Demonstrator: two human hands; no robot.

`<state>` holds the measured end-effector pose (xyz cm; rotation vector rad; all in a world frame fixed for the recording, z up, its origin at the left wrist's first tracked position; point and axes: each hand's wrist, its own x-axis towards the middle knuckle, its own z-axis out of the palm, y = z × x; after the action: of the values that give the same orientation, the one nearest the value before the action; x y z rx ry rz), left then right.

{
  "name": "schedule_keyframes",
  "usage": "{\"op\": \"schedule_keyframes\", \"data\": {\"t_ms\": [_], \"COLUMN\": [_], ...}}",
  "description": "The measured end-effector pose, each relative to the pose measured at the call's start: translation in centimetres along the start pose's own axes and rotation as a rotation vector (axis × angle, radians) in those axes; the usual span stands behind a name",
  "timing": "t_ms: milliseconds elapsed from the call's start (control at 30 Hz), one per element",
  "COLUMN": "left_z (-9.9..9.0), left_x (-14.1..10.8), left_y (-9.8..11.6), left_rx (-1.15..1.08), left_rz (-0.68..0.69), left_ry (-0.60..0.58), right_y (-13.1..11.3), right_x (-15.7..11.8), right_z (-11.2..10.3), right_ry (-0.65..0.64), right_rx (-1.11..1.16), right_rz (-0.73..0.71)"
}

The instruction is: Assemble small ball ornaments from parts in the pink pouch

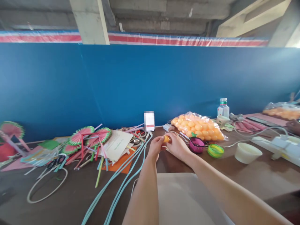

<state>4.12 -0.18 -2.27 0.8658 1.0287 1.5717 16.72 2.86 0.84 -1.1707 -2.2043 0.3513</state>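
Note:
A small orange ball (166, 139) is held between my two hands above the dark table. My left hand (156, 147) pinches it from the left, thumb and fingers closed. From the other side my right hand (177, 146) has its fingers curled against the ball; part of it is hidden by the fingers. Just right of my right hand sits a purple bowl-shaped container (196, 145) with something green at its top. Behind it lies a clear plastic bag (198, 125) full of similar orange balls. A pale sheet (180, 197) lies under my forearms.
Light-blue cords (122, 184) run along the left of my arms. Watermelon-patterned paper fans (82, 135), papers (114, 145) and scissors (55, 161) crowd the left. To the right are a yellow-green container (215, 150), a white cup (247, 153), bottles (223, 109) and a power strip (281, 147).

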Motion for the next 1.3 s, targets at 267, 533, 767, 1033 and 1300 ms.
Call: {"op": "schedule_keyframes", "data": {"t_ms": [267,533,767,1033,1300], "left_z": [0.1,-0.9,-1.2,-0.4,1.9], "left_x": [-0.1,1.0,0.7,-0.4,-1.1], "left_y": [-0.7,-0.5,-1.1,-0.2,2.6], "left_rx": [0.237,0.639,0.8,0.804,0.823], "left_rz": [0.023,0.409,0.738,0.624,0.791], "left_ry": [-0.085,0.558,0.669,0.682,0.682], "right_y": [0.3,-1.1,-3.5,-3.4,-3.3], "right_x": [-3.0,-6.2,-8.2,-9.4,-9.5], "right_z": [1.2,3.4,2.3,3.3,3.3], "right_ry": [-0.081,-0.021,-0.21,-0.321,-0.339], "right_rx": [0.047,-0.196,-0.371,-0.303,-0.273], "right_rz": [0.061,-0.227,-0.128,-0.276,-0.287]}}
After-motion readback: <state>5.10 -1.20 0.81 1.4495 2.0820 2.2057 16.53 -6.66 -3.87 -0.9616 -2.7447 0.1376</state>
